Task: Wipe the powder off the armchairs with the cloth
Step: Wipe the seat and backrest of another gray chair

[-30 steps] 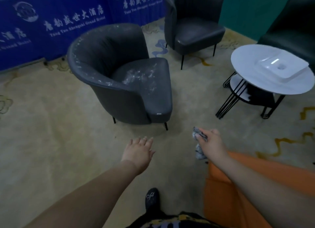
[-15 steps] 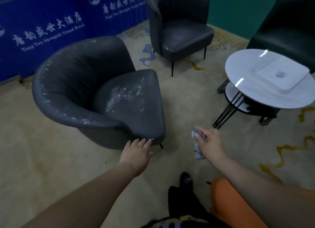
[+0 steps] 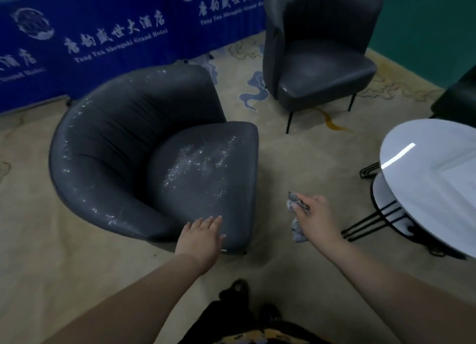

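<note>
A: Head view, the only one. Where is the cloth?

B: In the right hand, just right of the near chair, in the air over the carpet. The fingers are curled round it; a crumpled end sticks out in front and a tail hangs below the palm.

A: How will it handle?

B: Soft and light, I'd judge: it bunches and droops. A balled-up grip like this should do, with a wad left proud to press on the seat.

A: The other hand?

B: The left hand is spread flat, fingers straight, holding nothing. It lies over the seat's front edge; whether it touches, I can't tell.

A: And the powder?

B: White specks across the seat and along the curved rim. The upholstery looks smooth, like leather, so powder should slide off rather than cling, though it may drop on the carpet.

A: The room?

B: A second chair stands behind, well apart. A round white desk on black wire legs is at the right, a blue banner along the back.
</note>
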{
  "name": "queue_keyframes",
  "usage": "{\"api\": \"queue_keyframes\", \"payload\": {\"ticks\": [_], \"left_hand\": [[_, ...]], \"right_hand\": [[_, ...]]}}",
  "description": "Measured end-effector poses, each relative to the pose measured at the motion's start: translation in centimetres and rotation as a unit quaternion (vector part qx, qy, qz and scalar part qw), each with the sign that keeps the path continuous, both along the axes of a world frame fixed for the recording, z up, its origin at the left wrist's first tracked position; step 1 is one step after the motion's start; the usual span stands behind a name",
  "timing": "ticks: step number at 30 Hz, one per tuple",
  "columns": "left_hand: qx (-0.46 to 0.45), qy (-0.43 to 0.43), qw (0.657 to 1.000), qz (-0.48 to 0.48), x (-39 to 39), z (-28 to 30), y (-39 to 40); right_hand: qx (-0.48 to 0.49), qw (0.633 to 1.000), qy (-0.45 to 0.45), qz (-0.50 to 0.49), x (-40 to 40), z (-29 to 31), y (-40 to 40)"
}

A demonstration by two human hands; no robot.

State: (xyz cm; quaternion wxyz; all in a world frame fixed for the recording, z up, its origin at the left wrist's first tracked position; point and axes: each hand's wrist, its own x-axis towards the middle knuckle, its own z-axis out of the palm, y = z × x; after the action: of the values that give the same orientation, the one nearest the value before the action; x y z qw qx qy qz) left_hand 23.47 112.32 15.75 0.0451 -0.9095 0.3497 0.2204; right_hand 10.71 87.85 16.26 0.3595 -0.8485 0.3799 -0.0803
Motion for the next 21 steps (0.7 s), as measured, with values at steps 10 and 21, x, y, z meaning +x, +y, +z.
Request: {"api": "queue_keyframes", "payload": {"ticks": [10, 21], "left_hand": [[0.005, 0.010, 0.999, 0.047, 10.1, -1.8, -4.0], [0.018, 0.014, 0.988, 0.154, 15.7, -2.8, -6.5]], "right_hand": [[-0.011, 0.998, -0.013, 0.058, 11.3, 0.1, -5.6], [0.001, 0.985, -0.012, 0.170, 23.7, -1.2, -10.2]]}}
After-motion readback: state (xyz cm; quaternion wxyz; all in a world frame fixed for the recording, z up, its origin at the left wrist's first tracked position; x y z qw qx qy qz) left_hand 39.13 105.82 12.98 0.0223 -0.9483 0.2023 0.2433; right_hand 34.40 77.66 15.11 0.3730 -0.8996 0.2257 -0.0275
